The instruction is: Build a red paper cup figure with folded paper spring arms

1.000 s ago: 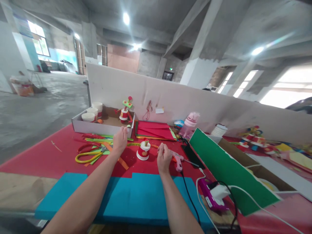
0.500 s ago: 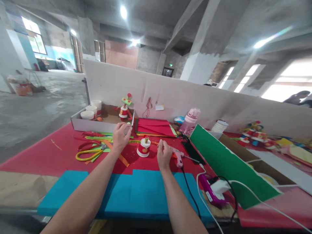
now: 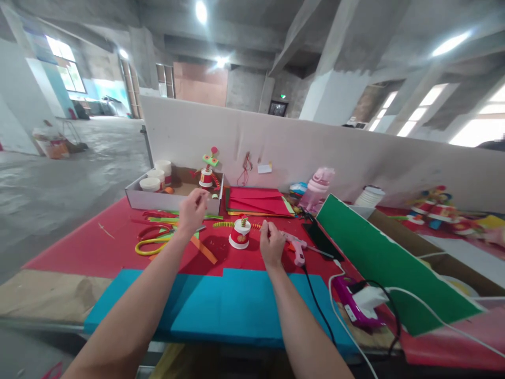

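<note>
A red and white paper cup (image 3: pixel 239 235) stands upside down on the red table cover, with a short folded strip on top. A green folded paper spring (image 3: pixel 223 225) sticks out from its left side and a red-orange paper spring (image 3: pixel 255 226) from its right. My right hand (image 3: pixel 272 243) is closed in a pinch at the outer end of the red-orange spring. Raised left of the cup, my left hand (image 3: pixel 192 211) is loosely curled and clear of the green spring, holding nothing that I can see. A pink glue gun (image 3: pixel 299 251) lies beside my right hand.
Yellow-handled scissors (image 3: pixel 152 246) and paper strips (image 3: pixel 205 249) lie at left. Behind are a cardboard box (image 3: pixel 173 201) with a finished cup figure (image 3: pixel 206 176), and red paper sheets (image 3: pixel 256 201). A green board (image 3: pixel 386 263) and a purple power strip (image 3: pixel 357 305) with cords border the right.
My left hand has risen slightly, its fingers curling more. My right hand stays at the red-orange spring's end. The whole view has shifted a little as the head turned.
</note>
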Available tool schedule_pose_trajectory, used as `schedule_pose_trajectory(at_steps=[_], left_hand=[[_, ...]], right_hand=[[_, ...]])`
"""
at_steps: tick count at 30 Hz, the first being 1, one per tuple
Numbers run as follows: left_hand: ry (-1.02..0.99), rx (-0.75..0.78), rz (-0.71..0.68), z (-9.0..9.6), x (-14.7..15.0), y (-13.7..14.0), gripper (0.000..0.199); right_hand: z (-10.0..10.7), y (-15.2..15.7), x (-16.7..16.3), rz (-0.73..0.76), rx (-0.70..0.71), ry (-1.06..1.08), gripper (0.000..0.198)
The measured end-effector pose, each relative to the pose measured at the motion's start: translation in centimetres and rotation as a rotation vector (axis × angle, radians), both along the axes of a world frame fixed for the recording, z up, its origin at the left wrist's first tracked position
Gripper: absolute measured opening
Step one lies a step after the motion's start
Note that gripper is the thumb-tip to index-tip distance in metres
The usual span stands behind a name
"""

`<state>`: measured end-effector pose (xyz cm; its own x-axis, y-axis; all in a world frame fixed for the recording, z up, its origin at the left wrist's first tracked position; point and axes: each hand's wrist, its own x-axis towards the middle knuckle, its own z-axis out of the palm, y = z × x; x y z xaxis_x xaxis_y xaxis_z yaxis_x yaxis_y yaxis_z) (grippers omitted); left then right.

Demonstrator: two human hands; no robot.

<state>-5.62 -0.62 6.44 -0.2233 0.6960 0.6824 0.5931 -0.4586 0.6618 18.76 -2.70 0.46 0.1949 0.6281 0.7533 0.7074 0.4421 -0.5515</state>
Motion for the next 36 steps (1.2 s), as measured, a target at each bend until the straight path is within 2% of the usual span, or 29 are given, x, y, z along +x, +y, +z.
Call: schedule_pose_trajectory(at_steps=[4,7,11,16,21,27,36], left_hand=[[-0.057,0.041,0.274,-1.1,-2.6,0.3,0.019],[0.003,-0.009,0.339,-2.2,-3.5,0.8,0.026],[0.142,-0.082,0.312,-3.4,-3.2,1.3,0.038],[0.181,-0.061,0.208,-4.3,-2.3,1.6,0.021],[0.225,-0.103,0.124,-4.4,-0.8,0.8,0.022],[0.269,-0.132,0.147,-4.1,0.6,0.2,0.037],[0.323,-0.147,0.116,-4.8,0.9,0.4,0.040]], right_hand=[[0.2,-0.1,0.0,0.042,-0.010,0.038,0.035],[0.4,-0.2,-0.1,0.043,-0.006,0.047,0.036],[0.5,-0.5,0.0,0.058,-0.023,0.058,0.039],[0.0,-0.8,0.2,0.045,-0.043,0.060,0.040],[-0.6,-0.7,0.1,0.037,-0.046,0.040,0.040],[-0.9,-0.4,0.4,-0.022,-0.034,0.033,0.039],[-0.8,-0.6,-0.2,-0.018,-0.018,-0.045,0.040]])
